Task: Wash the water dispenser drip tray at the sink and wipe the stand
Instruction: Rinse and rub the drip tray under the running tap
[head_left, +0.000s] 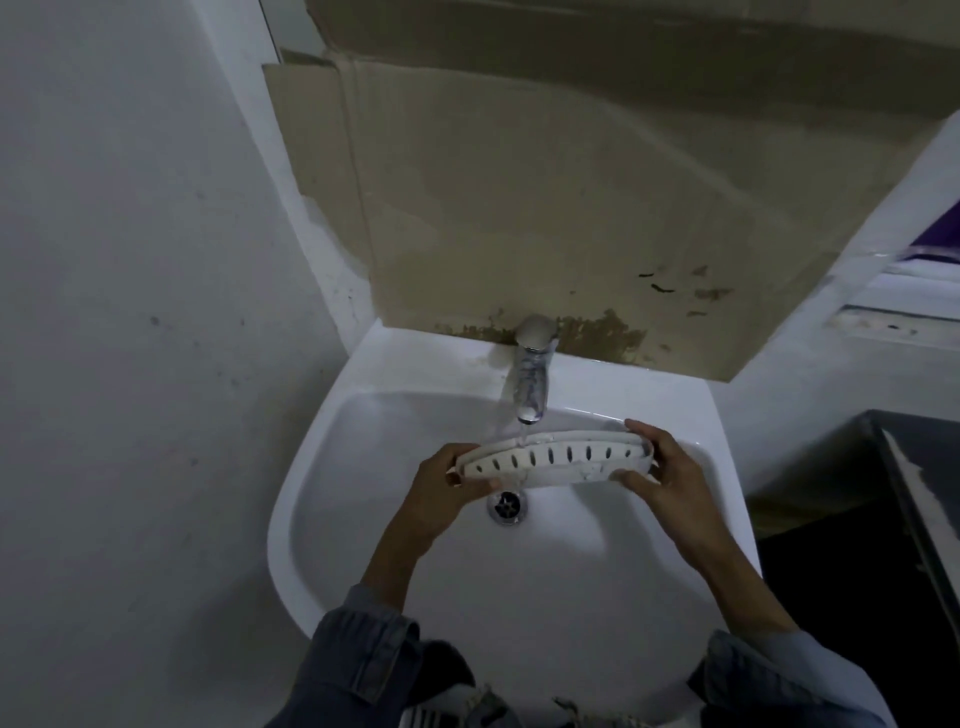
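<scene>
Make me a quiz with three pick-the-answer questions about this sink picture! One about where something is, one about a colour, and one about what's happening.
1. Where is the drip tray?
A. lying in the basin
B. held over the sink, under the tap
C. on the floor

2. What colour is the sink?
A. white
B. green
C. black

3. What is the tap doing?
A. it is off
B. it is broken off
C. it is running

Answers:
1 B: the left hand and right hand each grip one end beneath the spout.
2 A: the basin is plain white.
3 C: a stream of water falls onto the tray.
</scene>
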